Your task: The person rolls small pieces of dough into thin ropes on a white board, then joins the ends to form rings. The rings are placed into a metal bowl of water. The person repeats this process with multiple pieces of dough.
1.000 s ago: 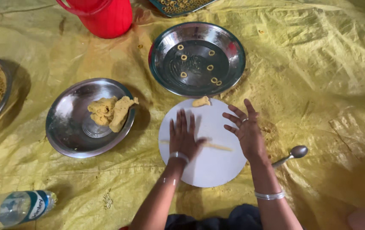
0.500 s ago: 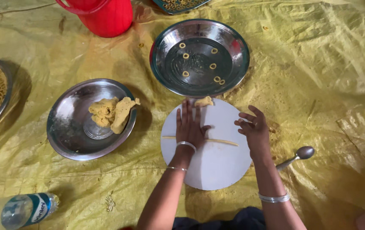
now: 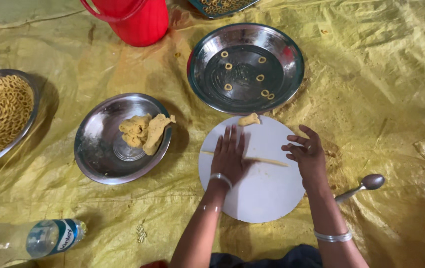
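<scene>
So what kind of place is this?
Probably a floor-level spot for making snacks by hand: a yellow tarp as the work surface, steel plates of dough rings, and a white board with a dough strip.

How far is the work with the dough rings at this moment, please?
Done: seven small rings lie in the steel plate, and the bowl at the far left is full of rings. In hand: the left hand lies flat on a thin dough strip on the round white board; the right hand is beside it. Left: a dough lump in the steel bowl and a small piece on the board.
</scene>
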